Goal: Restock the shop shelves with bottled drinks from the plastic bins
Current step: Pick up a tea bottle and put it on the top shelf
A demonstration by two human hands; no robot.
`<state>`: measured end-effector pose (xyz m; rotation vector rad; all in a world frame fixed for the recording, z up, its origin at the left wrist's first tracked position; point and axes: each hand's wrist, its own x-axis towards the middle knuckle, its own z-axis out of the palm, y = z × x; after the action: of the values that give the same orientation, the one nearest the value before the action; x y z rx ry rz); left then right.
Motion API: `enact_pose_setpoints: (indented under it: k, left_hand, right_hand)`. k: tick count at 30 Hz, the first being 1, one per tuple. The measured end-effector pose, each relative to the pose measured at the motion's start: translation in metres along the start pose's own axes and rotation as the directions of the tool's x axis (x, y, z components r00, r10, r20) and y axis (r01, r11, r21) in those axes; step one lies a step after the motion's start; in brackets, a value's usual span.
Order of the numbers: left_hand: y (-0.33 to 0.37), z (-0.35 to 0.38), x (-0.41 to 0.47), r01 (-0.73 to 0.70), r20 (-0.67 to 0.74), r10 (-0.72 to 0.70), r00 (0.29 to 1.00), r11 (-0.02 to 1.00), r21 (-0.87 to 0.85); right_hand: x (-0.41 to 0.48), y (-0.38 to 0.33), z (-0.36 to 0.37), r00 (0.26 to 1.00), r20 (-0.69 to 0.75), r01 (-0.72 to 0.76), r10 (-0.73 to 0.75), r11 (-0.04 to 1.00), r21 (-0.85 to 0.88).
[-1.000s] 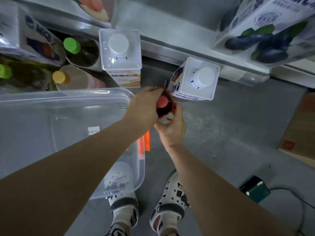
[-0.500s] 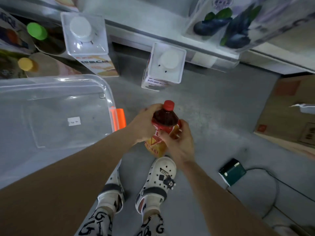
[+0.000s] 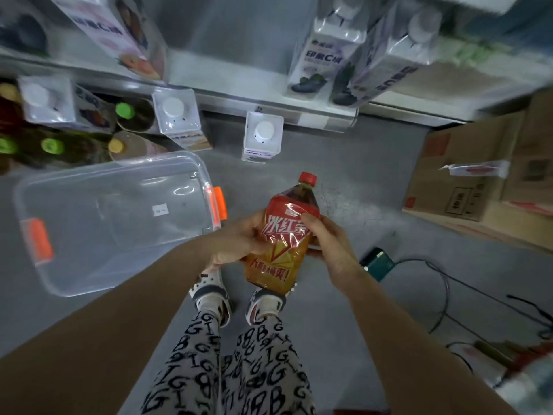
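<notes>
Red-capped tea bottle (image 3: 282,235) is in mid-air above the feet, just right of the clear plastic bin (image 3: 113,164), cap tilted toward the shelf (image 3: 239,70). Left hand (image 3: 239,244) and right hand (image 3: 332,244) each wrap one side of the label, likely because the bottle is big and its film is slick. The shelf is blurred, so I can't tell which slot it's headed for.

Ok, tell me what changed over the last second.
The left hand and right hand lifted the tea bottle away from the white carton, toward the body, tilting its label up. Both still grip it; the clear bin and carton stayed put.
</notes>
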<state>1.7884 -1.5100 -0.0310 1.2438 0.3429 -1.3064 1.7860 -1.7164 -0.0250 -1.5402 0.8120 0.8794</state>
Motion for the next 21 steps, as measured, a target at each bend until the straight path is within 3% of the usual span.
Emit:
enact_pose_setpoints:
  k: [10, 21]
  left_hand:
    - [0.075, 0.069, -0.148, -0.106, -0.139, 0.096, 0.986, 0.993, -0.060]
    - [0.156, 0.134, -0.310, -0.353, -0.249, 0.373, 0.894, 0.928, 0.122]
  right_hand:
    - [-0.164, -0.088, -0.010, 0.987, 0.031, 0.156, -0.156, 0.988, 0.004]
    - [-0.326, -0.187, -0.014, 0.937, 0.058, 0.344, -0.344, 0.939, 0.002]
